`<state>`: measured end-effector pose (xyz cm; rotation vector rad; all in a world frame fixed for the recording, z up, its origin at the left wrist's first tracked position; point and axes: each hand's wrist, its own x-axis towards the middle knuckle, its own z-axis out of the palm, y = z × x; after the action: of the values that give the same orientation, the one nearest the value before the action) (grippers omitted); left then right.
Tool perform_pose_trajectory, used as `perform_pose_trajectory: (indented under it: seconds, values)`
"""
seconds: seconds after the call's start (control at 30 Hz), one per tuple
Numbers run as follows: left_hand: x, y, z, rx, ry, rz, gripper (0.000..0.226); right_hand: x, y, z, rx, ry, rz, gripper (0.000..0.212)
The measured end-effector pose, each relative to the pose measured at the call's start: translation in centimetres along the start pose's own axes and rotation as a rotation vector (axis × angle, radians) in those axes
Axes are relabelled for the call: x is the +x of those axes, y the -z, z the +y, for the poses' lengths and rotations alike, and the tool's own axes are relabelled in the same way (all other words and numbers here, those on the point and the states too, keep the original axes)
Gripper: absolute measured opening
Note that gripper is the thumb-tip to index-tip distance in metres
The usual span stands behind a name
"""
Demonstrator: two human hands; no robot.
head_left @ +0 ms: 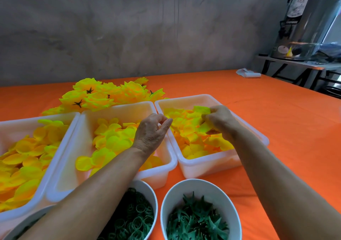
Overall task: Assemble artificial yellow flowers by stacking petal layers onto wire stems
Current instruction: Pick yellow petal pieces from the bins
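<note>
Now the right hand (219, 118) pinches a tilted yellow petal layer (203, 110); left hand's (152, 130) grip curled, contents unclear.

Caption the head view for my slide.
Both hands, left and right, pick yellow petals from the rightmost white tub.

Three white tubs stand in a row on the orange table: the middle tub (118, 110), one (11, 127) to its left and one (186, 99) to its right, each holding a heap of loose yellow petals (too many to count). Nearer the camera than the middle tub are two white bowls in full view, one of green rings (145, 190) and one of green star pieces (203, 183); a third rim (27, 219) peeks in left of them. Behind the middle tub lies one pile of finished yellow flowers (110, 94). Two hands are in view.
</note>
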<state>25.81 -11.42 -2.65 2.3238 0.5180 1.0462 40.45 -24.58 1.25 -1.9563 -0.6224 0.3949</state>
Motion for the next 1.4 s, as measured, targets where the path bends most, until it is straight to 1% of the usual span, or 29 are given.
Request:
perform_pose_trajectory:
  seconds: [0.03,0.1,0.17,0.2,0.23,0.3,0.37,0.4,0.43,0.47,0.5,0.53,0.57,0.63,0.7,0.8,0.87,0.97,1.07,1.13,1.23,1.33,1.4]
  values:
    - [0.0,0.0,0.0,0.0,0.0,0.001,0.026,-0.2,0.3,0.0,-0.025,-0.036,-0.034,0.005]
    - [0.0,0.0,0.0,0.004,0.004,-0.001,0.026,0.0,1.0,0.1,-0.186,-0.062,-0.042,0.037]
    - [0.0,0.0,0.0,0.003,0.007,-0.002,0.027,0.1,1.6,-0.1,-0.301,-0.024,0.071,0.067]
    - [0.1,-0.1,0.0,0.004,0.009,-0.003,0.027,0.1,1.9,-0.3,-0.314,-0.005,0.108,0.075]
    - [0.1,-0.1,0.0,0.006,0.009,-0.003,0.027,0.1,2.0,-0.6,-0.345,0.02,0.141,0.076]
    - [0.1,-0.1,0.0,0.01,0.002,0.0,0.026,-0.1,1.9,-1.0,-0.483,0.073,0.201,0.065]
    - [0.0,-0.1,-0.1,0.013,0.001,0.0,0.026,-0.4,1.3,-1.3,-0.588,0.177,0.257,0.058]
    - [0.1,-0.1,-0.1,0.013,0.002,-0.001,0.026,-0.6,0.8,-1.5,-0.586,0.249,0.238,0.058]
    - [0.1,-0.1,-0.1,0.014,0.003,0.0,0.026,-0.8,0.2,-1.7,-0.544,0.304,0.168,0.058]
    - [0.1,-0.1,-0.1,0.016,0.003,0.003,0.026,-1.0,-0.5,-1.8,-0.498,0.324,0.062,0.06]
    - [0.1,-0.1,0.0,0.019,0.002,0.007,0.026,-1.2,-1.4,-1.8,-0.507,0.316,-0.051,0.061]
    - [0.1,-0.1,0.0,0.022,0.003,0.012,0.026,-1.4,-2.4,-1.8,-0.569,0.305,-0.138,0.061]
    - [0.1,-0.1,0.0,0.023,0.007,0.015,0.027,-1.4,-3.3,-1.6,-0.634,0.306,-0.182,0.055]
    - [0.0,0.0,-0.1,0.02,0.013,0.019,0.028,-1.4,-5.0,-1.0,-0.674,0.344,-0.175,0.03]
    - [0.0,0.0,-0.1,0.018,0.012,0.023,0.029,-1.3,-5.9,-0.4,-0.634,0.342,-0.139,0.011]
    - [0.1,0.0,-0.1,0.017,0.006,0.028,0.03,-0.8,-6.2,0.0,-0.567,0.316,-0.063,0.015]
    - [0.2,0.0,-0.1,0.017,-0.002,0.028,0.03,-0.4,-5.8,-0.1,-0.483,0.324,0.061,0.019]
    - [0.2,0.0,-0.3,0.015,-0.01,0.034,0.031,0.5,-4.8,0.2,-0.162,0.261,0.238,0.021]
    - [0.2,0.0,-0.3,0.006,0.001,0.038,0.03,0.5,-3.8,0.6,0.349,0.127,0.283,0.023]
    - [0.2,0.0,-0.2,-0.001,0.016,0.04,0.029,0.5,-3.6,0.8,0.563,0.089,0.251,0.023]
    - [0.4,0.1,0.1,-0.065,0.07,0.08,0.027,0.3,-3.5,0.4,0.732,0.075,0.09,0.018]
    - [0.5,0.4,0.6,-0.163,0.166,0.123,0.038,-0.1,-3.6,0.0,0.73,0.112,-0.091,0.018]
    - [0.5,0.5,0.7,-0.277,0.232,0.097,0.041,-0.4,-4.0,-0.1,0.687,0.138,-0.22,0.017]
